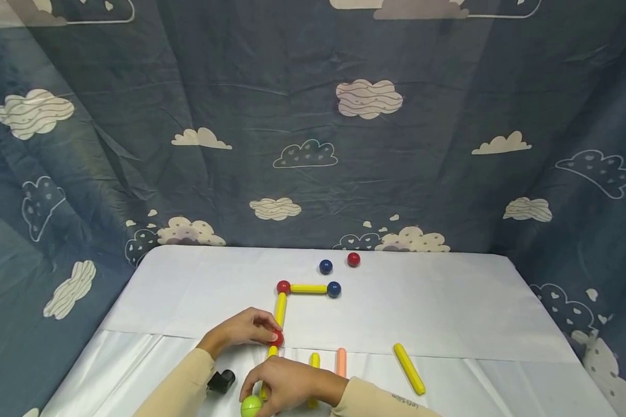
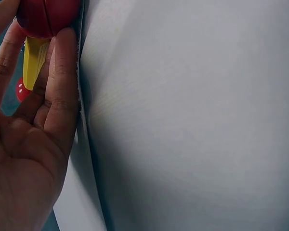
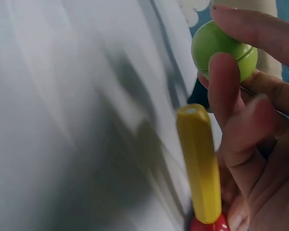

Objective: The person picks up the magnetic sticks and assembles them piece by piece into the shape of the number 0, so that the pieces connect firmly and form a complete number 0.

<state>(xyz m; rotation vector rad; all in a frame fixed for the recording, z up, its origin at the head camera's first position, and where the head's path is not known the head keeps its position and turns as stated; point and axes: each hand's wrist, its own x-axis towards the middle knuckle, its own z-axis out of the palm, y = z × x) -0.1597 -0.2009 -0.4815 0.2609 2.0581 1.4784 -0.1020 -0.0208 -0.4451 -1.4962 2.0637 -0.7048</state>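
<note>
Nearer the surface's (image 1: 188,278) left edge than its right, the left hand (image 1: 245,330) is gripping a glossy red plastic-looking ball (image 1: 277,338), the right hand (image 1: 294,379) a lime-green plastic-looking ball (image 1: 251,406); bumping the yellow faceted rod (image 3: 201,168) between them could be loosening its joint.

The surface's (image 1: 480,307) right edge allows passage; a loose stick (image 1: 409,369) obstructs inward, joined sticks (image 1: 280,309) obstruct further toward the left edge.
</note>
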